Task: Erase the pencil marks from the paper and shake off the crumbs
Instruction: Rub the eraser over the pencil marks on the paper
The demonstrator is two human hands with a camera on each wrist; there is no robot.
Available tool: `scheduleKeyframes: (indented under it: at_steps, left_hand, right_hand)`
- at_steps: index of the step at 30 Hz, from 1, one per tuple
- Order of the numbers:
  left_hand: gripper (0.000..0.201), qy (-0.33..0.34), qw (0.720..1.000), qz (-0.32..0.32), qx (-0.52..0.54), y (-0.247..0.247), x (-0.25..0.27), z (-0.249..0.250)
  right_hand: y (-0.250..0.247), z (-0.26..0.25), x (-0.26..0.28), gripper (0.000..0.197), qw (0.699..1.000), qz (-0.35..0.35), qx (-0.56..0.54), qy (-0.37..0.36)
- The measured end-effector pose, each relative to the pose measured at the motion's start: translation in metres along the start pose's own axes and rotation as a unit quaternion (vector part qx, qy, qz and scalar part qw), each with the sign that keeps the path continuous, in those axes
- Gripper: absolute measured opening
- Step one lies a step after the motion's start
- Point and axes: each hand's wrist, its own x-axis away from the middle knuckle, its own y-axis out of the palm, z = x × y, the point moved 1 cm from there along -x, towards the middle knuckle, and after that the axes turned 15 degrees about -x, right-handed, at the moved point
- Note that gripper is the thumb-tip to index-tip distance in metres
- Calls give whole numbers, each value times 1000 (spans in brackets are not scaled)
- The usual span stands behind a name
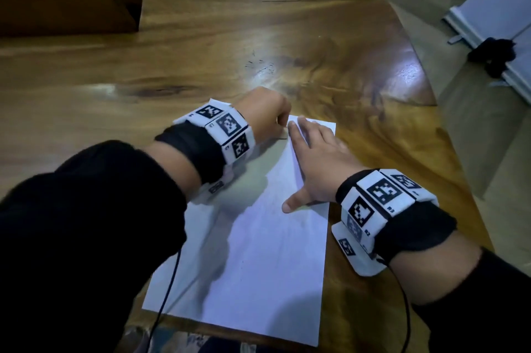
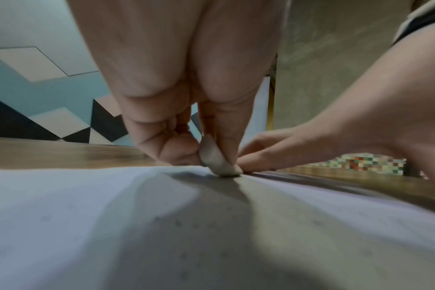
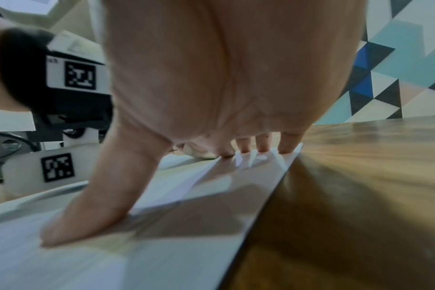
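Lay lengthwise at lower centre of the head view on the wooden desk (image 1: 287, 22): the white paper (image 1: 258, 266). Pinched the pale eraser (image 2: 216, 159) between curled thumb and fingers, its lower end touching the sheet near the far edge: left hand (image 1: 263, 114). Pressed flat on the paper's upper right part with straight, spread fingers (image 3: 263, 144), thumb out toward frame centre, holding nothing: right hand (image 1: 319, 164); stood at upper left, a brown cardboard box (image 1: 69, 4).

A glossy wooden surface (image 1: 287, 25) under dim light; an open cardboard box (image 1: 69, 4) far left; a geometric blue, black and white wall (image 2: 37, 94) behind.
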Motion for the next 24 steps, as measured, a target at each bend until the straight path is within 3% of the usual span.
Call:
scheduleKeyframes:
  at_steps: [3,7,12,14,17,19,22,24]
  left_hand:
    - [9,19,1000,-23,-4,9,14,-2]
    - [7,90,989,-121,-2,21,48,-5]
    - [11,74,985,-153,15,18,51,-6]
    - [10,39,990,-131,22,13,43,-9]
    - [17,-26,998,-30,48,3,16,-13]
    - [18,-42,998,4,39,-1,0,-10]
    - [15,-34,999,14,15,1,-7,-5]
    - [10,5,1000,-24,13,5,3,-5]
  right_hand:
    - [0,0,0,142,1000,1,-4,-2]
    - [-1,-1,1,143,1000,0,-13,2]
    - [0,1,3,144,999,13,-39,-4]
    - [0,1,3,144,999,16,-40,-7]
    - [0,1,3,143,999,15,-36,-8]
    - [-1,0,3,143,999,16,-27,-8]
    - [-1,0,3,143,1000,19,-21,-7]
    - [-1,0,3,142,1000,19,-22,-8]
